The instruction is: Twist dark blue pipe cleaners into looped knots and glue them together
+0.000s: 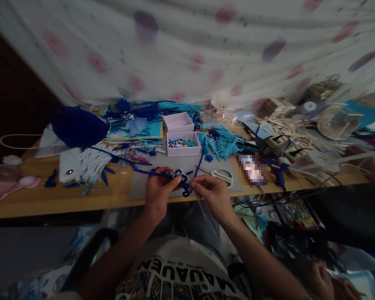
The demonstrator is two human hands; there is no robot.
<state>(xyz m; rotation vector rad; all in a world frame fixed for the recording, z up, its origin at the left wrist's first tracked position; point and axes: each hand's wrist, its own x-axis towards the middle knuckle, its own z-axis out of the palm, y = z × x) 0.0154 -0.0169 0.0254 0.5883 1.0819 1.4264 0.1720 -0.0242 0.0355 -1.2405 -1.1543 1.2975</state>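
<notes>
My left hand is closed around a dark-blue curled pipe-cleaner piece with silvery bits on it, held over the table's front edge. A long blue pipe cleaner runs from near this hand toward the back left. Beside the piece's right end, my right hand pinches a thin, pale strand that hangs below the fingers. Another blue stem rises just behind the right fingertips; whether they grip it I cannot tell. Scissors with pale handles lie behind my right hand on the grey mat.
White boxes, one with beads, stand behind my hands. Turquoise pieces are heaped to their right. A phone and a blue glue gun lie rightward, near wooden sticks. Another person's hands show at lower right.
</notes>
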